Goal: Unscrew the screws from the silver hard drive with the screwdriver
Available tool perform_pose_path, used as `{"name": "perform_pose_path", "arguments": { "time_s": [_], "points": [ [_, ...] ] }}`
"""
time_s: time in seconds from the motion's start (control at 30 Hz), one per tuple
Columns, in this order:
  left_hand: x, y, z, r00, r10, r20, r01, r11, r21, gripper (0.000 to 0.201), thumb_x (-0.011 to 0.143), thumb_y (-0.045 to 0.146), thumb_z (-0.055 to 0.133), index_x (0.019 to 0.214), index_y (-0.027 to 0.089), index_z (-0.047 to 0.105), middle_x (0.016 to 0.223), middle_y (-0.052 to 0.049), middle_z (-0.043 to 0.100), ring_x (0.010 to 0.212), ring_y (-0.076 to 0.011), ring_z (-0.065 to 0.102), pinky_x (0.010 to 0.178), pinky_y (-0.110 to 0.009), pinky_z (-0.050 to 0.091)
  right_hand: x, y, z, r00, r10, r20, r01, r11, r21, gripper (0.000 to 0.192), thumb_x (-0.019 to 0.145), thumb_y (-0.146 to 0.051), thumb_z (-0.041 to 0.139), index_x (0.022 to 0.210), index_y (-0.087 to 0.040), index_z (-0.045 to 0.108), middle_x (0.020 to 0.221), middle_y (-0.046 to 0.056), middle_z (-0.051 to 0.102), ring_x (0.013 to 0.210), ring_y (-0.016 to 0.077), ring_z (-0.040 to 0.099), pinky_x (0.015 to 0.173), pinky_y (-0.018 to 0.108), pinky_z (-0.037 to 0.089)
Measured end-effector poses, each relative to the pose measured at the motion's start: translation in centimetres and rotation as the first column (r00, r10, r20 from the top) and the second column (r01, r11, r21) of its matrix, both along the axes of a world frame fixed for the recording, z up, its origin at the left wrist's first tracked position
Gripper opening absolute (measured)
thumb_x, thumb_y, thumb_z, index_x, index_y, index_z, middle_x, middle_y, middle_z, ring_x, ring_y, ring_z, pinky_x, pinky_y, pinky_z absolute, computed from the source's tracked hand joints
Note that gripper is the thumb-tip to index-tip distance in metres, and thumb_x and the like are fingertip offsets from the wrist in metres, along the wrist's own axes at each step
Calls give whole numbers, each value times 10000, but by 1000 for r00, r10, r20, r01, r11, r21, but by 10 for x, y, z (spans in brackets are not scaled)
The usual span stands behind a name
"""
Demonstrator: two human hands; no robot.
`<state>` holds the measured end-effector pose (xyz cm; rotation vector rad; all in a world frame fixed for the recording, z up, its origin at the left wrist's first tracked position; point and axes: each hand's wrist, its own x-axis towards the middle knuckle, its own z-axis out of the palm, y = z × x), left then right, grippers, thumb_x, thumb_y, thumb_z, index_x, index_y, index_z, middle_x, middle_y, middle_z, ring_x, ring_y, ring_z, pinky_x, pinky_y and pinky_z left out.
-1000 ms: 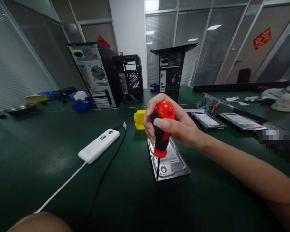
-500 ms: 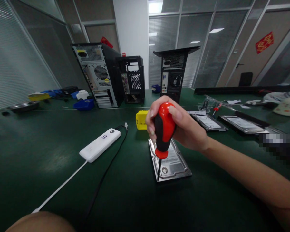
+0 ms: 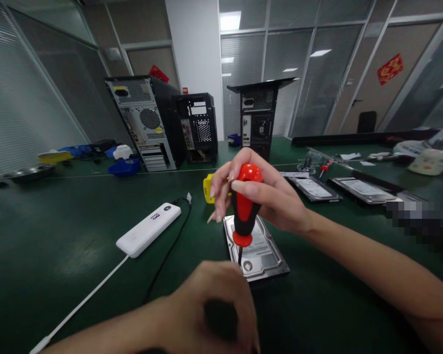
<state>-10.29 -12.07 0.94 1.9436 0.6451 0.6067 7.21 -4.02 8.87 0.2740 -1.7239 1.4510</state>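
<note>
In the head view, your right hand point(image 3: 280, 201) pinches the thick handle of a red-and-black screwdriver point(image 3: 245, 211) between thumb and forefinger, the remaining fingers loose and extended towards the left. The screwdriver stands nearly upright, its dark shaft directed down at the near left part of a flat, silver metal hard drive point(image 3: 266, 253); the tip is concealed, so you cannot tell from here whether it is seated. The hard drive lies label side up on the dark green worktop point(image 3: 59, 236), in front of you and beneath your right hand, its long axis running away from you and leaning leftward at the far end. Your left hand point(image 3: 195, 305), blurred, is curved into a ring, thumb towards fingers; whether it pinches anything cannot be told. Note the governing relation: the hard drive lies just beyond your left hand, which covers its near left corner in this view, with contact uncertain, whereas your right hand is above, on the handle. Left of the drive, well apart, rests a white oblong power bank point(image 3: 149, 230) with a white cable point(image 3: 84, 304); a yellow plastic bin point(image 3: 207, 189) sits beyond your right hand's fingers, and two further hard drives point(image 3: 313, 188) lie farther right.
</note>
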Motion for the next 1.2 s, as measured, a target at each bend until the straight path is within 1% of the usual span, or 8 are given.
{"name": "perform_pose_path", "arguments": {
  "time_s": [0.1,0.2,0.33,0.5,0.73,0.97,1.07,1.2],
  "points": [
    [-3,36,5,984,144,102,-146,989,11,378,729,434,796,613,161,562,630,-19,639,609,-147,596,634,-282,463,2,-1,2,998,-49,43,49,999,-10,144,922,-171,558,1015,-173,448,881,-8,568,722,80,615,715,258,543],
    [-8,50,-2,974,222,-41,-221,975,28,393,583,374,893,753,137,630,711,9,627,672,-145,565,659,-262,444,4,-2,2,994,-94,48,95,996,-3,145,927,-184,548,1060,-192,491,837,-13,531,685,78,582,657,226,520],
    [-6,48,-18,961,186,-204,-158,977,145,436,544,407,907,824,150,694,776,20,587,732,-139,498,652,-229,384,8,-4,5,995,-26,100,34,996,-77,175,966,-280,453,1086,-180,533,911,19,512,759,99,563,697,243,522],
    [-1,48,-31,968,179,-177,-158,979,130,349,613,409,879,753,144,700,694,40,509,671,-117,430,620,-219,340,10,-4,10,983,-7,182,16,999,-50,269,961,-273,462,1218,-218,517,996,22,490,845,114,561,766,264,545],
    [-1,47,-33,963,201,-181,-183,977,114,306,629,375,878,747,143,718,773,11,615,687,-120,436,636,-227,343,8,0,5,992,-28,125,29,1000,0,314,863,-170,645,1108,-184,449,1002,-1,509,839,83,623,783,261,571],
    [2,46,-34,965,184,-186,-180,983,39,291,634,362,866,744,136,719,736,9,629,686,-122,474,610,-221,339,0,-2,1,998,42,35,-41,999,-30,315,837,-47,628,968,-179,373,833,-46,540,637,33,598,604,172,538],
    [2,45,-36,967,179,-183,-179,984,13,293,645,365,856,757,131,721,746,-1,641,699,-129,498,618,-222,363,2,-3,2,998,52,43,-51,999,-13,219,866,-128,616,1002,-165,448,843,-28,528,640,41,576,593,178,516],
    [1,45,-39,973,175,-149,-178,984,-6,299,660,375,843,767,124,720,782,-18,654,748,-151,553,690,-247,432,7,-9,6,985,98,139,-80,988,-130,157,971,-298,454,1068,-179,487,871,1,500,713,85,560,678,250,500]
  ]
}}
